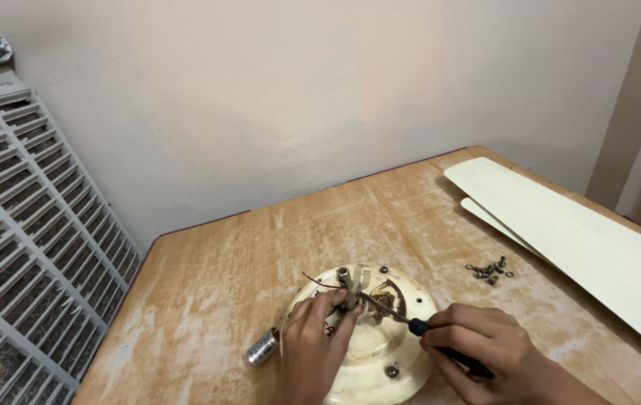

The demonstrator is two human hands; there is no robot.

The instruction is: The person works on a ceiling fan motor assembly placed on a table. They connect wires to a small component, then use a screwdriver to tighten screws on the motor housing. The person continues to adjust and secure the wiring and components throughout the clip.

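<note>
A silver capacitor (263, 347) lies at nine o'clock of the cream fan motor housing (369, 341). The left hand (313, 346) pinches its central shaft (348, 285). The right hand (478, 351), at three o'clock, grips a screwdriver (429, 332) tightly, with loose screws (490, 270) beyond at one o'clock.

No packages, labels, signs or screens anywhere on the wooden table (223, 277).

The person shows 2 bare hands: left hand (311, 349) and right hand (482, 349). No sleeves, rings, watch or gloves are seen on either.
</note>
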